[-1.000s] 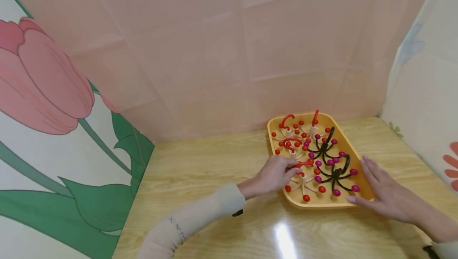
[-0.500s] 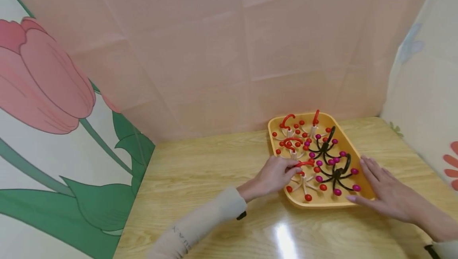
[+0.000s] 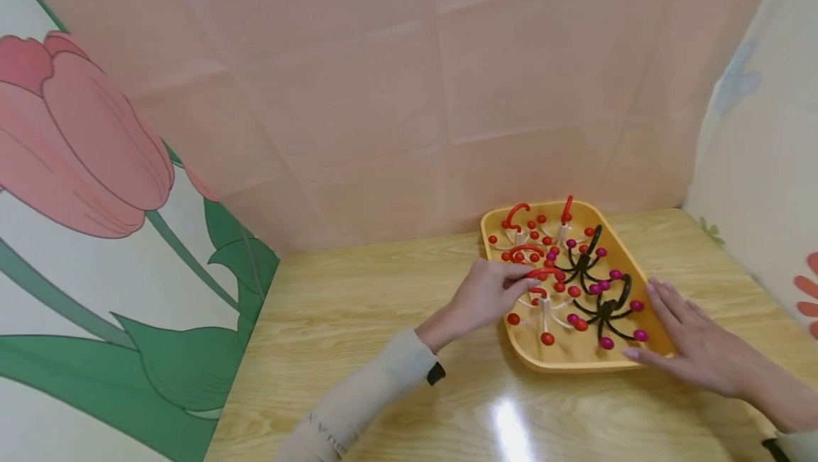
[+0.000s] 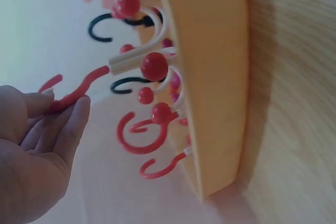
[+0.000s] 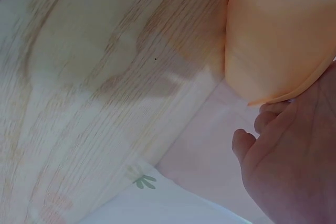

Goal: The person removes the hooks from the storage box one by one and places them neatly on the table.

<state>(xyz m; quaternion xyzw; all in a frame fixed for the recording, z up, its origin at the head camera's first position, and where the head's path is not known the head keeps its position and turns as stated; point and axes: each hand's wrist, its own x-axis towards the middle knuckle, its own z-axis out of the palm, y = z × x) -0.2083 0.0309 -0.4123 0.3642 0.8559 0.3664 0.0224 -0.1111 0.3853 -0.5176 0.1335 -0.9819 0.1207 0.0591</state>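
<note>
A pink sheet [image 3: 358,93] hangs along the back edge of the tabletop [image 3: 358,299]. A sheet with a big tulip print [image 3: 108,135] stands along the left edge, and a pale sheet [image 3: 767,128] along the right one. The yellow tray [image 3: 559,367] sits toward the back right corner, its far end near the back edge.

The right hand [image 3: 703,348] lies along the tray's right side, its fingers extended and touching the wall, the thumb at the near corner. The left hand [image 3: 482,299], in a pale sleeve [image 3: 364,402], pinches a red hook [image 3: 546,274] between thumb and fingers. That hook tops a white stem [image 3: 544,306] with spread legs ending in red balls, over the tray's near left part; whether the legs touch the tray floor I cannot tell.

Three more red hooks [image 3: 517,215] on white legs stand at the tray's left and far end. Two black hooks [image 3: 606,311] with purple balls [image 3: 640,335] stand along its right side.
</note>
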